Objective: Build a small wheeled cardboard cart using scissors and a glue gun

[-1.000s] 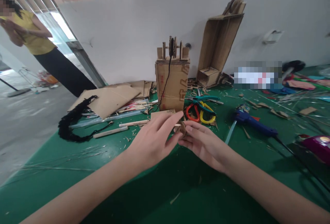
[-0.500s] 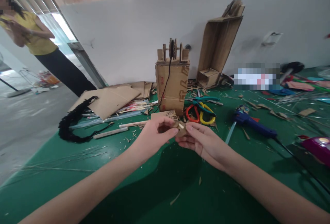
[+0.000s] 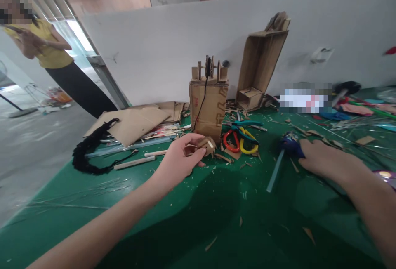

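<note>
Between the thumb and fingers of my left hand (image 3: 184, 153) is a small cardboard piece (image 3: 208, 145) with a pale stub showing on its face. My right hand (image 3: 321, 157) is wrapped over the handle of a blue glue gun (image 3: 290, 144) lying on the green table. A clear glue stick (image 3: 276, 171) pokes out of the gun toward me. Just behind my left hand stands a cardboard box tower (image 3: 208, 106) with cardboard wheels on an axle (image 3: 209, 67) and a black cord hanging down its front.
Scissors with red and yellow handles (image 3: 249, 147) and teal-handled pliers (image 3: 247, 124) lie right of the tower. A tall open cardboard frame (image 3: 262, 67) leans on the wall. At left are cardboard sheets (image 3: 139, 120) and a fuzzy black strip (image 3: 86, 153). A person (image 3: 55, 50) stands beyond.
My right hand has let go of the small cardboard piece and moved right onto the glue gun. My left hand keeps the piece, shifted slightly left.
</note>
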The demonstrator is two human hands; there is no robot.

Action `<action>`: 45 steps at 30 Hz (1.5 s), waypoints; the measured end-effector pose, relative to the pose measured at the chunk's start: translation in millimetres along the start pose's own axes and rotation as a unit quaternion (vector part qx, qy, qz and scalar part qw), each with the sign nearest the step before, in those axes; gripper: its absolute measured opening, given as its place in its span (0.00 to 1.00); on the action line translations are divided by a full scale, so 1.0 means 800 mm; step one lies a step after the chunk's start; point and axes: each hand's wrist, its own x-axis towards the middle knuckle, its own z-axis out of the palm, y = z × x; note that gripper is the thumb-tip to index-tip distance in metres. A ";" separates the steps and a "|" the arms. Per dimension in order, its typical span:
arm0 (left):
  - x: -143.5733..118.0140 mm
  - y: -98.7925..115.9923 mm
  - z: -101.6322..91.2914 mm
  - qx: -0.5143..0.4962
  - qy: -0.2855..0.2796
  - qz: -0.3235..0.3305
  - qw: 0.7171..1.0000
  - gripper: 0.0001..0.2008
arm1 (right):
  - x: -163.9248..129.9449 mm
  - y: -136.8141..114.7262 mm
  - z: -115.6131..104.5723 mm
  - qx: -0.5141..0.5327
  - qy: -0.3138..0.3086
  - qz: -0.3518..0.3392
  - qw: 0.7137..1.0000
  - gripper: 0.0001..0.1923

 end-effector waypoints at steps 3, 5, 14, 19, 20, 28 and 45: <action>0.002 -0.003 0.000 -0.001 0.020 0.001 1.000 0.15 | -0.002 -0.008 0.004 -0.048 -0.023 0.057 0.997 0.03; 0.004 -0.004 -0.001 -0.021 0.038 -0.010 0.999 0.16 | -0.005 -0.014 0.000 -0.056 -0.020 0.056 0.997 0.03; 0.006 -0.011 -0.005 -0.174 -0.007 -0.083 0.981 0.10 | -0.015 -0.067 -0.036 -0.033 0.186 -0.048 0.981 0.12; 0.001 -0.011 0.002 -0.198 -0.052 -0.128 0.970 0.11 | -0.037 -0.150 -0.036 0.226 0.245 -0.200 0.921 0.11; 0.000 -0.010 0.004 -0.190 -0.061 -0.131 0.971 0.11 | -0.043 -0.165 -0.031 0.253 0.222 -0.228 0.914 0.12; -0.005 -0.015 0.019 -0.101 -0.104 -0.114 0.983 0.09 | -0.063 -0.198 -0.008 0.377 0.164 -0.300 0.861 0.18; -0.007 -0.039 0.027 -0.041 -0.121 -0.054 0.990 0.10 | -0.058 -0.199 -0.006 0.306 0.132 -0.384 0.861 0.08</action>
